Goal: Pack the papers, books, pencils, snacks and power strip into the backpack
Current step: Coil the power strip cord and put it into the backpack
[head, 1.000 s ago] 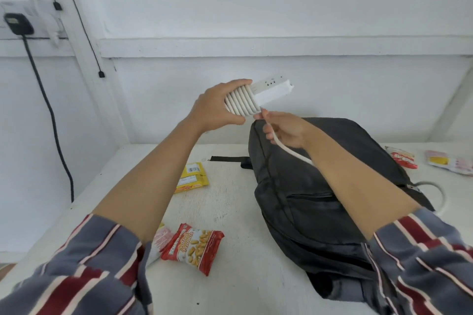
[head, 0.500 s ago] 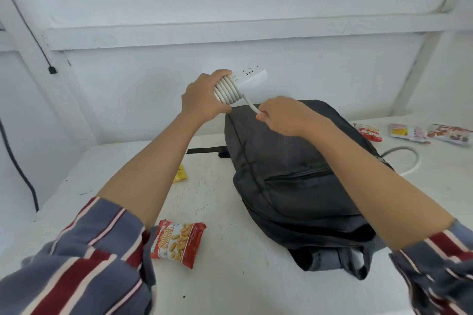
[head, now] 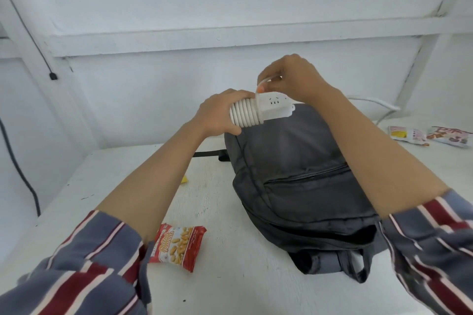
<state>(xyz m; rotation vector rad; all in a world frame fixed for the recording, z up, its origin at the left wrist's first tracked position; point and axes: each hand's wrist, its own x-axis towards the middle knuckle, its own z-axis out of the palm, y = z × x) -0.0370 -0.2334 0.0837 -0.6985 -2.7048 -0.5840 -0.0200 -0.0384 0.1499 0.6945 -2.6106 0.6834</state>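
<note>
My right hand (head: 289,79) has swung up over the power strip (head: 275,107), pinching the cord (head: 243,116); left hand (head: 217,116) grips the coiled end above the backpack (head: 294,161); slack tension may let loops spring loose.

A white power strip (head: 273,108) is being held over a dark grey backpack (head: 302,174); red-and-white-striped grey-blue sleeves (head: 84,263) are being worn.
</note>
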